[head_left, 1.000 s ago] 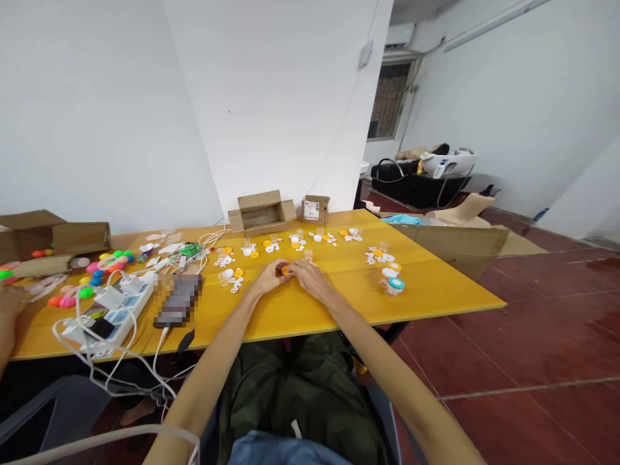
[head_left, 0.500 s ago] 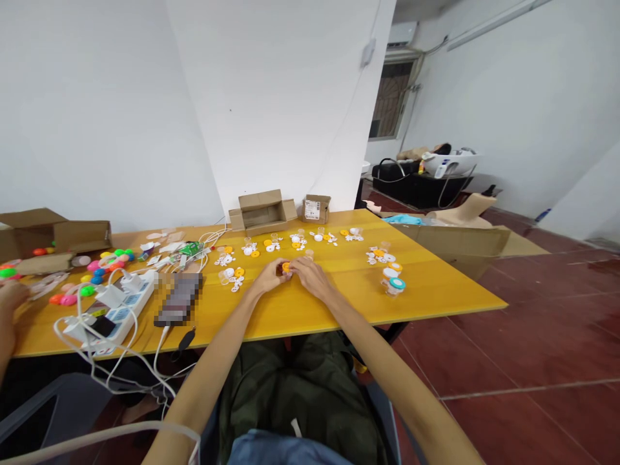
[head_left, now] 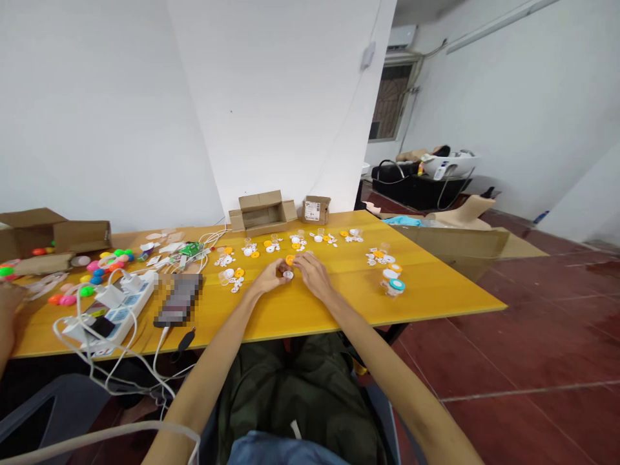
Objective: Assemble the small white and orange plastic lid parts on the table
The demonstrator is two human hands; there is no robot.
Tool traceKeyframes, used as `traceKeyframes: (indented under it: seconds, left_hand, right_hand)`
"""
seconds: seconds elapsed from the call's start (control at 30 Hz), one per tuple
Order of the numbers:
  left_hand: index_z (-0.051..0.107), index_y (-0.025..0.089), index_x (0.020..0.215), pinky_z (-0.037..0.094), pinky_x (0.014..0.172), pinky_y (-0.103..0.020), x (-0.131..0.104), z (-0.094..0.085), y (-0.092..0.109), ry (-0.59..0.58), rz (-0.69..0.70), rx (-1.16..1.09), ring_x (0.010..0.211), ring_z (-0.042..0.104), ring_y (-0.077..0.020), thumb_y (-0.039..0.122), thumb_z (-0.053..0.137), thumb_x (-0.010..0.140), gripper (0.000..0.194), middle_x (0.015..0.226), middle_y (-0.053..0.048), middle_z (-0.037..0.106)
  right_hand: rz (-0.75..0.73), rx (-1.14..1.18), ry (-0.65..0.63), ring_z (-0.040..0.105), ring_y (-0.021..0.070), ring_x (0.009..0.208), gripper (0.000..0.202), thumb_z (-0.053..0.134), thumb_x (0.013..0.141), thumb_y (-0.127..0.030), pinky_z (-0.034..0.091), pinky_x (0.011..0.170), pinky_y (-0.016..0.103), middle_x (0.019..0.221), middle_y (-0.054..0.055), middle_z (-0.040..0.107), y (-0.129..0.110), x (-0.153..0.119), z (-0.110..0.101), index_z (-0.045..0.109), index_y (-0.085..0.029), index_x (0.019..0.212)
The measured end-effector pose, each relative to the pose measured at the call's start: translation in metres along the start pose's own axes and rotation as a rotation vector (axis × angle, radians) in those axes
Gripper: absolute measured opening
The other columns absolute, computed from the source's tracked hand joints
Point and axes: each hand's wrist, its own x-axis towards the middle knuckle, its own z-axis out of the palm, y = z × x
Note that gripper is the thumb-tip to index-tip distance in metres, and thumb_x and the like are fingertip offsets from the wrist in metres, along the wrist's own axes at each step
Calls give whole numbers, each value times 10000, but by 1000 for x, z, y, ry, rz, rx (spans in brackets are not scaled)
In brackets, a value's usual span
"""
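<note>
Resting on the yellow table (head_left: 436, 284), left hand (head_left: 269, 278) has its fingers curled round a small white cap (head_left: 288, 275) at table centre; right hand (head_left: 312, 271) pinches an orange disc (head_left: 290, 259) just above it.

Orange cap (head_left: 289, 259), white piece (head_left: 288, 276), yellow table (head_left: 339, 303).

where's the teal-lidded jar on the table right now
In the head view the teal-lidded jar stands on the yellow table near its right front edge, to the right of the right hand, beside a white-lidded jar.
</note>
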Motion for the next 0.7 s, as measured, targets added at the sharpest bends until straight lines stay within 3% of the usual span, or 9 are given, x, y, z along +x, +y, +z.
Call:
traceKeyframes:
  seconds: [0.27, 0.43, 0.57, 0.7]
  left_hand:
    - [697, 207, 1116, 516, 893, -331, 1, -4, -1, 62, -36, 13, 979, 636, -214, 305, 845, 646, 502, 1033, -37, 716]
    - [703, 220, 1144, 510, 901, -324, 5, -4, 4, 107, -40, -57, 1091, 649, -236, 374, 808, 722, 461, 1137, -67, 730]
    - [720, 208, 1098, 515, 916, -345, 6, -2, 5, 117, -31, -133, 1067, 670, -237, 376, 794, 734, 408, 1129, -75, 745]
    - [726, 214, 1059, 519, 917, -354, 6, -5, 5, 233, -29, -86, 1022, 680, -226, 371, 781, 747, 353, 1089, -60, 753]
  right_hand:
    - [-32, 2, -6, 633, 230, 978, 287, 476, 951, -124, 529, 865, 357, 1048, 82, 699, 0, 0, 2, 716, -253, 1040]
    - [-41, 12, -15, 638, 213, 971, 282, 468, 963, -136, 524, 850, 330, 1047, 76, 704, -5, 0, 1, 716, -250, 1036]
    - [-47, 39, -28, 647, 214, 997, 289, 460, 968, -139, 527, 875, 340, 1071, 81, 708, -9, 1, -2, 719, -248, 1035]
    - [-10, 62, -15, 648, 219, 1015, 279, 464, 973, -158, 527, 891, 351, 1089, 78, 707, -10, 2, -3, 699, -257, 1088]
